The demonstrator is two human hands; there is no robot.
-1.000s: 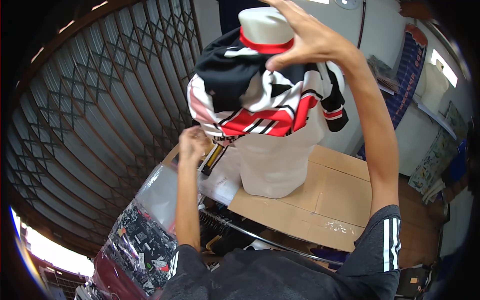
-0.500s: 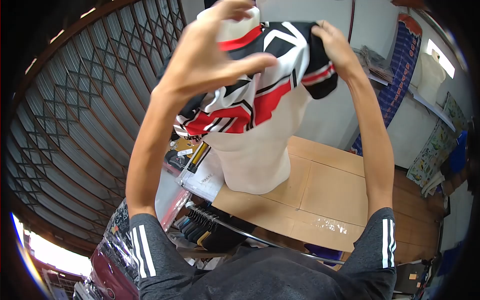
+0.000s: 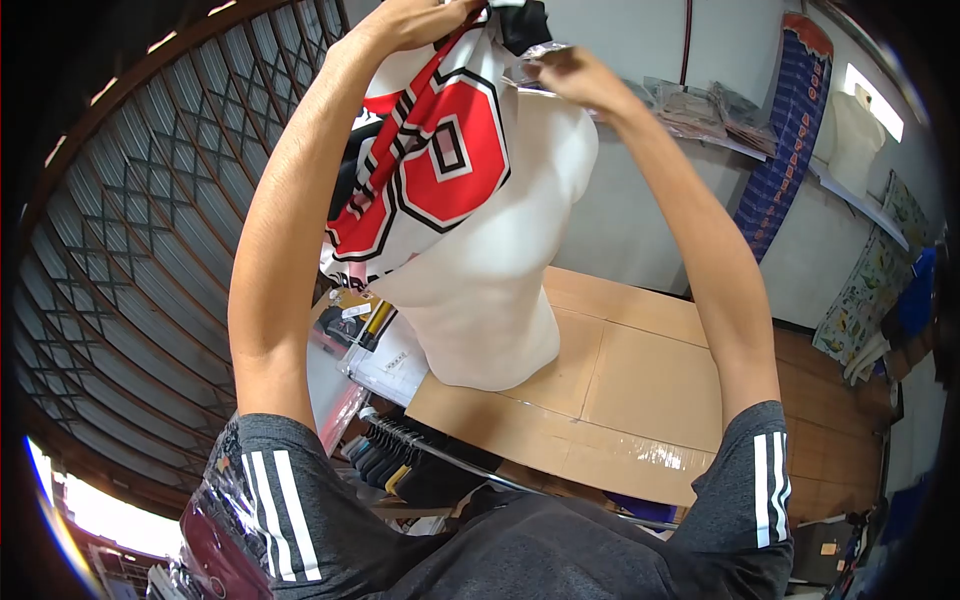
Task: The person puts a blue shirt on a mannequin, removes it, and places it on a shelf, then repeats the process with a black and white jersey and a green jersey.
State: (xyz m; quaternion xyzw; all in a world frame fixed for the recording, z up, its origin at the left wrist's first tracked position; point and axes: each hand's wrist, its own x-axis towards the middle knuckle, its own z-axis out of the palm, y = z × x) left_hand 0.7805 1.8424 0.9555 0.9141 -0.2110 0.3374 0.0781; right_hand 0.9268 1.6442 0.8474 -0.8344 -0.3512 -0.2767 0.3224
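A white, red and black jersey [image 3: 455, 150] hangs bunched over the left side of a white torso mannequin [image 3: 490, 290], a large red number showing on it. The mannequin's other shoulder and its chest are bare. At the top of the view, my left hand [image 3: 425, 22] is closed on the jersey's gathered upper part. My right hand [image 3: 578, 78] is bent above the bare shoulder, close to the jersey's dark end. Its fingers are blurred, and whether they pinch any cloth does not show.
The mannequin stands on a cardboard-covered table [image 3: 650, 380]. Below its near edge, dark garments hang from a metal rail [image 3: 455, 460]. Plastic packs lie on a wall shelf [image 3: 700, 125], with another mannequin [image 3: 855, 140] at far right. A folding metal gate [image 3: 150, 240] lines the left.
The jersey has moved up and left, uncovering one shoulder of the mannequin. My left hand went from open to closed on the cloth. My right hand moved left from the sleeve it held.
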